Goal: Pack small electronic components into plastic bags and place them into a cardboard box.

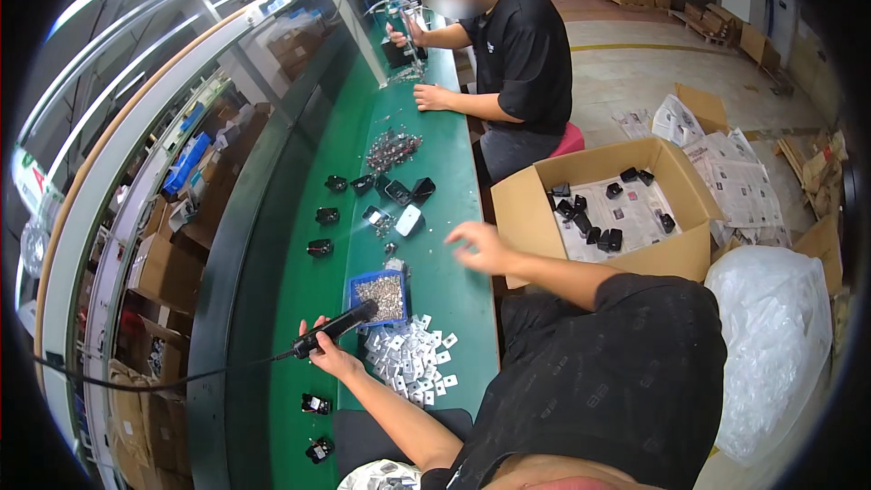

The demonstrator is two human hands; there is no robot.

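In my left hand (pixel 334 356) is a black corded electric screwdriver (pixel 337 328), its fingers wrapped round the body. The tool's front end reaches over the near edge of a blue tray (pixel 352 289) full of small metal screws (pixel 381 292). Over the right edge of the green bench hovers my right hand (pixel 483 249), fingers apart and slightly bent, with nothing visible in it. A pile of small white and silver plates (pixel 413 358) lies just below the tray. Beyond it are black housings (pixel 423 190) and a white-topped block (pixel 410 220).
Several small black parts (pixel 319 248) stand along the brighter green strip at left. A heap of metal pieces (pixel 394 151) lies farther up. Across the bench sits a co-worker (pixel 526 54) with a tool. An open carton (pixel 626 265) with black parts stands at my right, near a plastic bag (pixel 771 345).
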